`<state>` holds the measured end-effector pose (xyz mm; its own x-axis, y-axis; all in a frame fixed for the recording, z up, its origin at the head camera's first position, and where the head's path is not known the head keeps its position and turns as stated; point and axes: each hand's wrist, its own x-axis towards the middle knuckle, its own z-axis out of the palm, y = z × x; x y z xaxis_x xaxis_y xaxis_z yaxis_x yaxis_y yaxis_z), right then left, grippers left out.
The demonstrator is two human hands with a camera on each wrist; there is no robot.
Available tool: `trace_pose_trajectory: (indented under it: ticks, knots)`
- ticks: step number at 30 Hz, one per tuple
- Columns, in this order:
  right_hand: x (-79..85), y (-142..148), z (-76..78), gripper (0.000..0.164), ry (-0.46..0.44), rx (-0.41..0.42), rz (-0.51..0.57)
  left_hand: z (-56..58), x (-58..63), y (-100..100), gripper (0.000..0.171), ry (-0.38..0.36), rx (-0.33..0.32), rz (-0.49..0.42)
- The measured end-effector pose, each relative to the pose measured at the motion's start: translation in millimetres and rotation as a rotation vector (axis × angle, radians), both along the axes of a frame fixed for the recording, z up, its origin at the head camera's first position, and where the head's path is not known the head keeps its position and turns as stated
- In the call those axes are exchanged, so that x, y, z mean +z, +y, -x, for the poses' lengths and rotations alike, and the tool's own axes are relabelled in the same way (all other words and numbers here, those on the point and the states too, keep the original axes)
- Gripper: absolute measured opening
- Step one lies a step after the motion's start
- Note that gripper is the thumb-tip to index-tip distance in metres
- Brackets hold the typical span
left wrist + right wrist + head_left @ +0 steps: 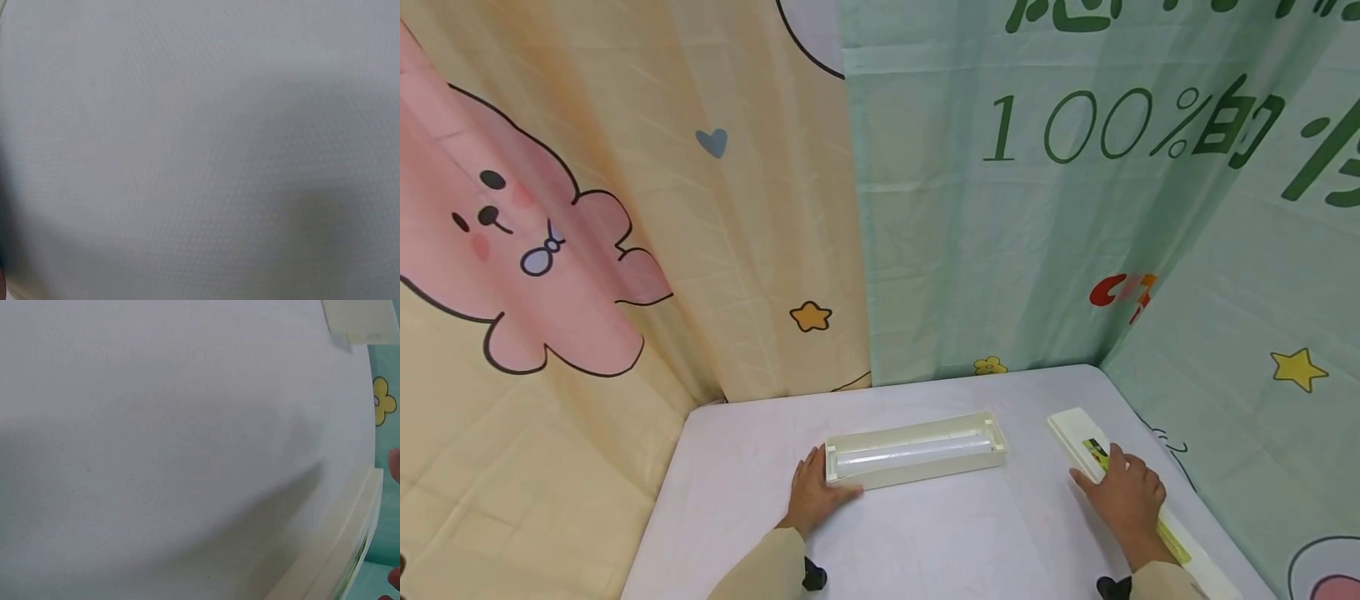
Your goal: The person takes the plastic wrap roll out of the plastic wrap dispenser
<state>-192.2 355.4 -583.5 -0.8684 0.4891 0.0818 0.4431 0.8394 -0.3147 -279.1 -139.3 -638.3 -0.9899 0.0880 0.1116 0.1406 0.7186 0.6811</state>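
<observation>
A long, open, cream-coloured box (925, 477) lies crosswise on the white table, with a roll of clear film (917, 452) inside it. My left hand (817, 490) grips the box's left end, thumb along the front side and fingers at the end wall. At the right, a long white lid-like piece (1077, 425) with a green and yellow label slants toward the table's near edge. My right hand (1126, 498) spans this piece from above, thumb on its left side and fingers across it. The long white piece (337, 540) also shows at the lower right in the right wrist view.
The table (970, 533) has a white cloth over it. Printed curtains stand close around it, a yellow one (760, 250) at the left and a green one (970, 250) at the back and right. White cloth fills most of both wrist views.
</observation>
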Motion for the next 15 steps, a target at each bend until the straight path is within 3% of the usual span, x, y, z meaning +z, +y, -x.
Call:
trace_pose_trajectory:
  ticks: [8, 15]
  knots:
    - [6.5, -29.7, 17.1, 0.093, 0.165, 0.135, -0.033, 0.0, 4.3, -0.7, 0.112, 0.004, 0.005, 0.003]
    - [13.1, -59.6, 29.8, 0.084, 0.259, 0.292, -0.082, 1.2, -1.8, -1.4, 0.114, -0.007, 0.003, -0.015]
